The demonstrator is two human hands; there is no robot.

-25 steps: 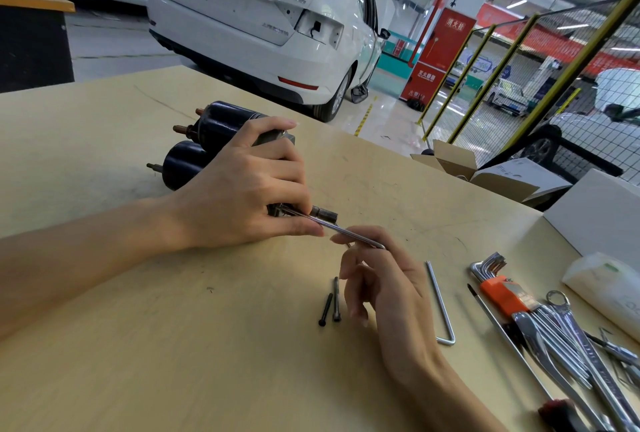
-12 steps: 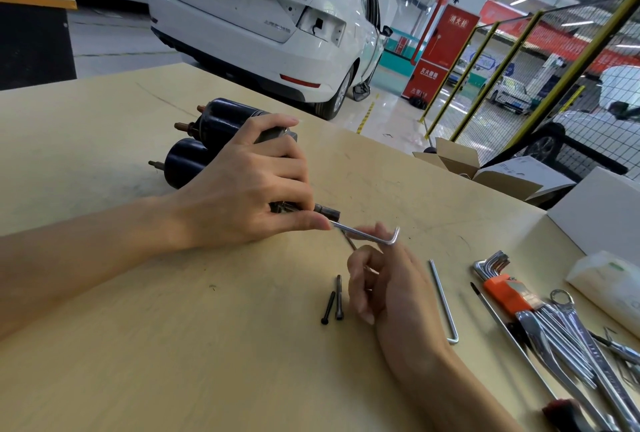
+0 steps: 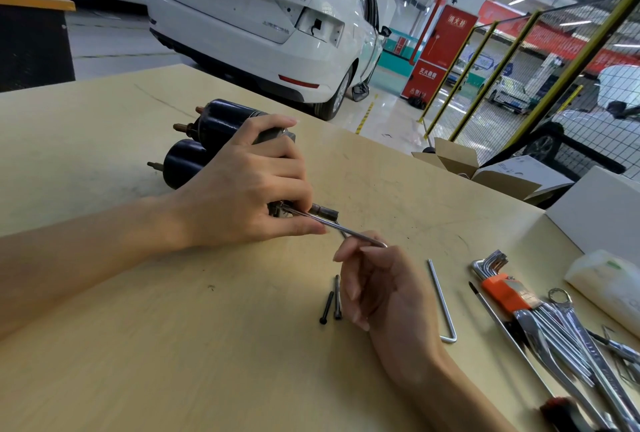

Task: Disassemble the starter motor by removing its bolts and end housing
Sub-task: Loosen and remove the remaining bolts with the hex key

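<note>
At the near end of the starter motor (image 3: pixel 207 141): an Allen key (image 3: pixel 349 232) seated, mid-turn.

The right hand (image 3: pixel 384 286) pinches the key's bent end in curled fingertips, while the left hand (image 3: pixel 242 189) wraps its fingers round the motor's housing and pins it to the workbench (image 3: pixel 138 362). To do this well, I judge the key should stay square and fully home in the bolt head, with short turns and the left grip firm so the body cannot roll. Two loosened bolts (image 3: pixel 332 298) lie just beside the right hand's fingers, near enough to be knocked. A spare Allen key (image 3: pixel 441 300) lies further right, then the hex key set (image 3: pixel 502 288) and spanners (image 3: pixel 568 334) crowding that edge. Left and near, bare tabletop offers room to set the end housing.
</note>
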